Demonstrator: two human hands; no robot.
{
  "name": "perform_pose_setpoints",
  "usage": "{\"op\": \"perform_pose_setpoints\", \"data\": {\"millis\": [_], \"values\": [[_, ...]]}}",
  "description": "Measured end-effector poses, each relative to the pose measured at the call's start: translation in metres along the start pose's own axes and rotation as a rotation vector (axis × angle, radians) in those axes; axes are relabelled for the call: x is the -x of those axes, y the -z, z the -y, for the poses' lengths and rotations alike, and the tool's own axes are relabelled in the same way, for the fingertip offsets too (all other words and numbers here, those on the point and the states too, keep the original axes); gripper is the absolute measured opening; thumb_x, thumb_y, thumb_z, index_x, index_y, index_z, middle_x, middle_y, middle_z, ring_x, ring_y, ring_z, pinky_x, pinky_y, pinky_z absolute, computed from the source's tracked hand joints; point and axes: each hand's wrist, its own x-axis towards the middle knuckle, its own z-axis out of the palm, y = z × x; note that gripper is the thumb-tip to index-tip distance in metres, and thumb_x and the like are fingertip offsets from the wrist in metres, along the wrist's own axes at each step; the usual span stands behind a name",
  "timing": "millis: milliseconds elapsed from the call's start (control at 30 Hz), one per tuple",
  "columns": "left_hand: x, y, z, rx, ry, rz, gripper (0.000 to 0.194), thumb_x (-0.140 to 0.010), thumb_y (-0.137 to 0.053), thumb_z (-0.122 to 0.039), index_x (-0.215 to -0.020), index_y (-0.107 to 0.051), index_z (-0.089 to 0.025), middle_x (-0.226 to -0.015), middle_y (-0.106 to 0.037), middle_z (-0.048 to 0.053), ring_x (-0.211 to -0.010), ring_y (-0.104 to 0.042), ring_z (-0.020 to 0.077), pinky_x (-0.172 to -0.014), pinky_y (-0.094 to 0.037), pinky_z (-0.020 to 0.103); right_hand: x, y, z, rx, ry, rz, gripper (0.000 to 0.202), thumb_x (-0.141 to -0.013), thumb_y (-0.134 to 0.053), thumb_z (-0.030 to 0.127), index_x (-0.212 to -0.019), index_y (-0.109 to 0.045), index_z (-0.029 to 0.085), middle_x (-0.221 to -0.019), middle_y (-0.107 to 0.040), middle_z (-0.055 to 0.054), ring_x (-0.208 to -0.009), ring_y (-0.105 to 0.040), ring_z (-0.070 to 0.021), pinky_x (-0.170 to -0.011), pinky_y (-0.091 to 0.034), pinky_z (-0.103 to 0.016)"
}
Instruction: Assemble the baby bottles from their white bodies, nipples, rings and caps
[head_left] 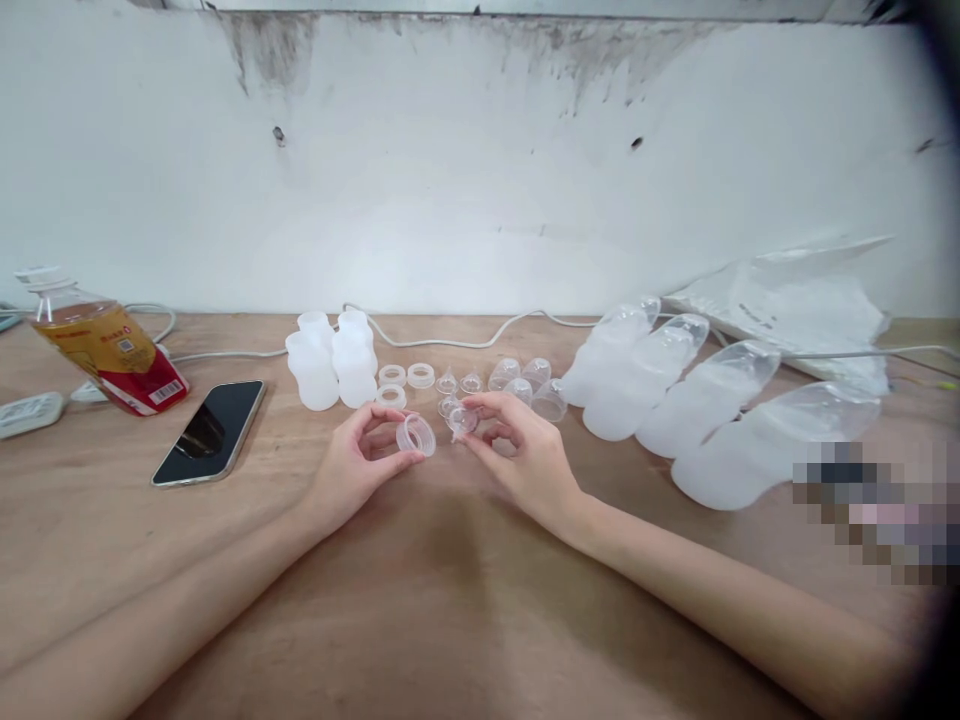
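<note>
Between its thumb and fingers, my left hand [365, 452] grips a clear screw ring [417, 436], its opening tilted toward the right. My right hand [523, 445] pinches a clear bottle nipple [463, 421] close beside the ring, a small gap apart. Just behind the hands lie several loose screw rings [421, 375] and several clear nipples [471, 382]. Clear domed caps [537, 372] stand behind my right hand. Several frosted white bottles [313, 365] are grouped upright behind my left hand.
On the right, several capped frosted bottles [731, 455] lie in a slanting row, with a plastic bag [795, 300] behind. A phone [210, 432] and a drink bottle [112, 350] are at left. A white cable [465, 343] runs along the wall [450, 200].
</note>
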Motion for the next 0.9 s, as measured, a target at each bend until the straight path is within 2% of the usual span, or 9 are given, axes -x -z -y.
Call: {"op": "perform_pose_setpoints", "data": {"millis": [167, 267, 333, 500, 633, 767, 900], "values": [[-0.001, -0.001, 0.003, 0.033, 0.048, 0.075, 0.044, -0.064, -0.070, -0.021, -0.102, -0.048, -0.018, -0.106, -0.060, 0.006, -0.098, -0.059, 0.0211, -0.085, -0.050, 0.037, 0.001, -0.009, -0.001, -0.048, 0.016, -0.005, 0.021, -0.078, -0.053, 0.016, -0.098, -0.055, 0.020, -0.096, -0.057, -0.004, -0.070, -0.055, -0.0103, -0.062, -0.051, -0.025], [-0.001, 0.000, 0.003, 0.028, 0.076, 0.101, 0.043, -0.065, -0.069, -0.021, -0.103, -0.049, -0.017, -0.105, -0.061, 0.006, -0.099, -0.059, 0.0207, -0.087, -0.048, 0.037, 0.001, -0.011, -0.004, 0.000, 0.054, -0.015, 0.023, -0.079, -0.052, 0.014, -0.101, -0.054, 0.020, -0.097, -0.055, -0.004, -0.061, -0.052, -0.0080, -0.061, -0.050, -0.025], [0.000, -0.001, 0.003, 0.033, 0.073, 0.111, 0.040, -0.065, -0.070, -0.020, -0.100, -0.050, -0.017, -0.105, -0.061, 0.005, -0.098, -0.059, 0.0205, -0.086, -0.049, 0.036, 0.001, -0.010, -0.004, 0.054, 0.122, -0.029, 0.024, -0.079, -0.051, 0.012, -0.102, -0.054, 0.020, -0.097, -0.055, -0.004, -0.062, -0.052, -0.0084, -0.062, -0.050, -0.025], [-0.001, -0.002, 0.000, 0.075, 0.050, 0.125, 0.035, -0.065, -0.070, -0.017, -0.095, -0.052, -0.015, -0.107, -0.060, 0.005, -0.099, -0.058, 0.0188, -0.087, -0.049, 0.033, 0.003, -0.009, -0.004, 0.166, 0.380, 0.007, 0.039, -0.083, -0.041, 0.004, -0.115, -0.049, 0.023, -0.100, -0.052, -0.006, -0.091, -0.052, -0.0142, -0.078, -0.047, -0.029], [0.000, -0.003, -0.003, 0.049, 0.046, 0.148, 0.034, -0.064, -0.070, -0.017, -0.093, -0.052, -0.015, -0.103, -0.063, 0.006, -0.097, -0.060, 0.0198, -0.088, -0.048, 0.036, 0.004, -0.009, -0.003, 0.271, 0.509, 0.071, 0.049, -0.084, -0.036, 0.001, -0.126, -0.040, 0.027, -0.094, -0.051, -0.006, -0.082, -0.049, -0.0133, -0.068, -0.047, -0.027], [0.002, -0.003, -0.003, 0.023, -0.004, 0.170, 0.034, -0.064, -0.070, -0.018, -0.093, -0.051, -0.016, -0.104, -0.062, 0.006, -0.098, -0.059, 0.0204, -0.088, -0.048, 0.038, 0.000, -0.009, 0.002, 0.349, 0.620, 0.104, 0.051, -0.085, -0.038, 0.006, -0.132, -0.030, 0.024, -0.088, -0.053, -0.007, -0.082, -0.048, -0.0163, -0.068, -0.047, -0.030], [0.003, -0.003, -0.001, -0.023, -0.061, 0.136, 0.034, -0.066, -0.069, -0.021, -0.094, -0.051, -0.016, -0.104, -0.061, 0.006, -0.098, -0.059, 0.0198, -0.089, -0.048, 0.037, -0.001, -0.010, 0.006, 0.403, 0.701, 0.175, 0.051, -0.083, -0.036, 0.003, -0.130, -0.033, 0.020, -0.088, -0.054, -0.008, -0.081, -0.048, -0.0183, -0.068, -0.047, -0.033]]}}
